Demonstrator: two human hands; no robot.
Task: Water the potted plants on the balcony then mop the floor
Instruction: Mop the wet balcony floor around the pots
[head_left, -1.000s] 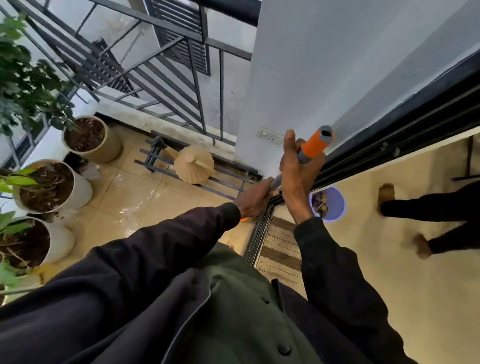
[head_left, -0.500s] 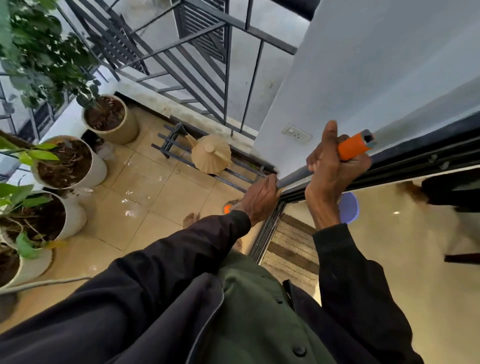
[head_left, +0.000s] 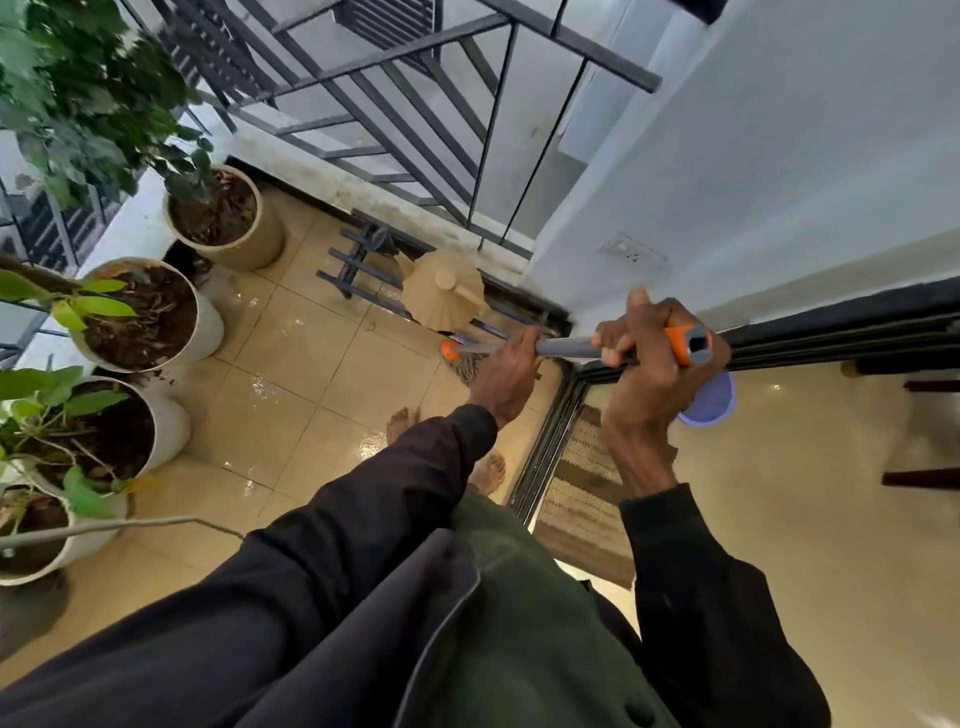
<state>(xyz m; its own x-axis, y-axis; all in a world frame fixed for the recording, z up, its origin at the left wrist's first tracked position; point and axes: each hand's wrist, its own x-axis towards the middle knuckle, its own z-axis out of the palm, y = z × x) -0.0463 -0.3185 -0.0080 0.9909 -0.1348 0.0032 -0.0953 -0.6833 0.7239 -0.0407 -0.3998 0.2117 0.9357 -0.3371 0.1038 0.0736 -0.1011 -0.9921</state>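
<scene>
Both hands grip the mop shaft: left hand lower down, right hand at the orange end.
Pots line the left of the wet floor. The mop head, hidden half a second ago, now shows on the tiles beside the left hand, and the shaft lies flatter.

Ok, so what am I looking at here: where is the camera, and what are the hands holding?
No machine here: a person wears one wide-angle camera on the head, so you look down at their own dark-sleeved arms. The left hand and right hand both grip a grey mop pole with an orange end. Its mop head rests on the wet beige tiled floor of a balcony. Along the left stand round white plant pots; a striped doormat lies at the doorway.
</scene>
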